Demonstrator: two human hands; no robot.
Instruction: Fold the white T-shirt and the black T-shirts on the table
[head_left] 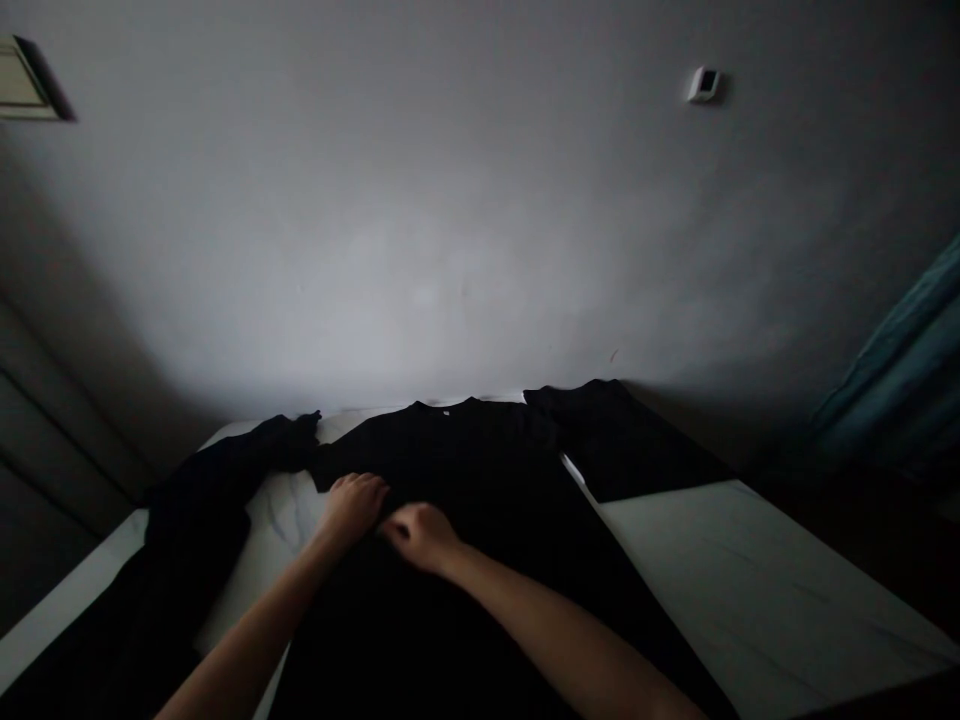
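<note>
A black T-shirt [480, 470] is lying spread across the middle of the table, its neckline pointing toward the wall and a small pale label [446, 412] showing at the collar. The left hand [356, 503] is resting on the shirt's left side, fingers bending over the cloth; whether they are gripping it I cannot tell. Just beside it, the right hand [421, 535] is curling above the shirt front, thumb and forefinger drawing close together; whether fabric is sitting between them is too dark to tell. A dark garment [199, 500] is sprawling along the left, and another black garment [637, 440] is lying flat beside the right sleeve. The white marbled tabletop [750, 570] is standing against a grey wall [465, 220], where a small white device [704, 85] and a framed panel [21, 85] are hanging. A teal curtain [900, 360] is draping at far right.
</note>
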